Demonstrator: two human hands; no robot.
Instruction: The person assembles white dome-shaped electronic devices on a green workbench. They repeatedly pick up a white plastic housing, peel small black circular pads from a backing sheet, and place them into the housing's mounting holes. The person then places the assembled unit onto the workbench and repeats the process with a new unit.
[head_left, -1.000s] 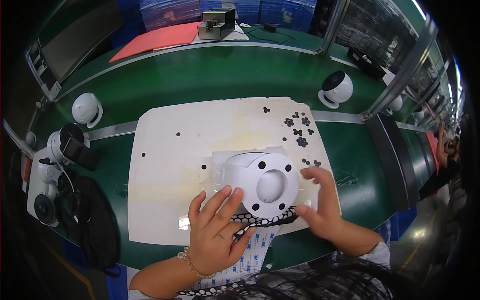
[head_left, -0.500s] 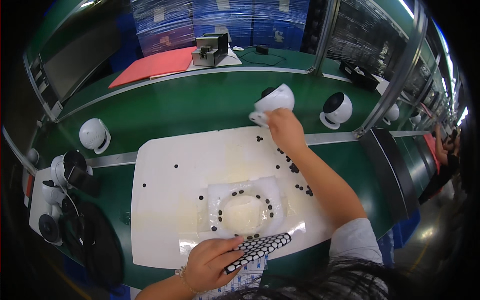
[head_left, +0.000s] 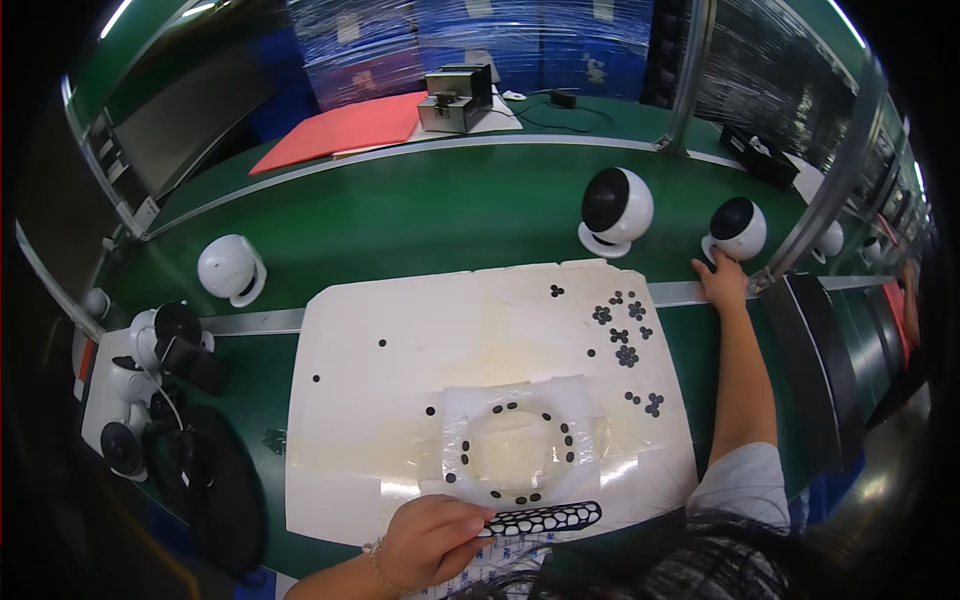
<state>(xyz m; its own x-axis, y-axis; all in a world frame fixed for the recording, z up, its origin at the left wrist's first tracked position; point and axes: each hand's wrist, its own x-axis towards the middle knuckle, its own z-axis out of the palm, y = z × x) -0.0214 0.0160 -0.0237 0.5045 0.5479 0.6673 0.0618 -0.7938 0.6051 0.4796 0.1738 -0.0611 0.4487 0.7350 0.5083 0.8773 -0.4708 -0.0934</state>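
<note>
Low in the middle, my left hand (head_left: pixel 430 540) is closed on a narrow black sheet (head_left: pixel 550 520) patterned with white round dots. My right hand (head_left: pixel 724 284) reaches far to the right, with its fingers at the round foot of a white ball-shaped device (head_left: pixel 740 230) with a black front. One finger lies along the foot and the thumb points off to its left. Another white ball-shaped device (head_left: pixel 618 210) stands left of it, untouched. Past my left hand lies a clear-wrapped white pad (head_left: pixel 512 450) bearing a ring of small black round pieces.
The pad rests on a large white board (head_left: pixel 350 470). Clusters of black round pieces (head_left: pixel 626 355) lie on its right. A white device (head_left: pixel 230 268) stands at far left, with more devices (head_left: pixel 125 445) and cables below it. A metal post (head_left: pixel 830 180) rises at right.
The white device that my right hand held in the air now stands on the green table. My right hand has moved right to another device. My left hand still holds the sheet, now lying flatter.
</note>
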